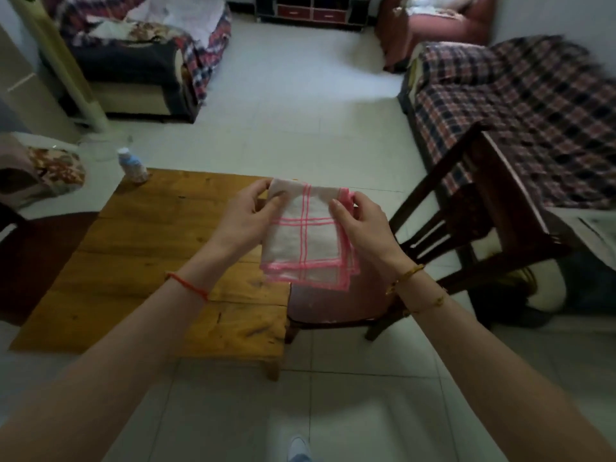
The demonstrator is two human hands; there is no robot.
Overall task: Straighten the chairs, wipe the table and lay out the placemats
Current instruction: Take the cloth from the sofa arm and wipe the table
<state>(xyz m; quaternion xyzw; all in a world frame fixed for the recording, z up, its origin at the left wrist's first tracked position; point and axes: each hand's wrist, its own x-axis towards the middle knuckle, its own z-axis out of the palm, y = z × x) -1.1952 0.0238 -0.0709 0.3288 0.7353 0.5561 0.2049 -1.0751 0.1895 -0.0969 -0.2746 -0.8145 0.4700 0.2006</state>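
A folded white cloth with pink stripes and pink edging hangs in the air over the right edge of the low wooden table. My left hand pinches its upper left corner and my right hand pinches its upper right corner. A dark wooden chair stands at the table's right side, its reddish seat partly under the cloth, its back turned away to the right. At the left frame edge shows part of another dark round seat.
A small white bottle stands on the table's far left corner. A plaid-covered sofa lies right, another sofa at back left, and a cushion on the left. White tiled floor spreads beyond the table.
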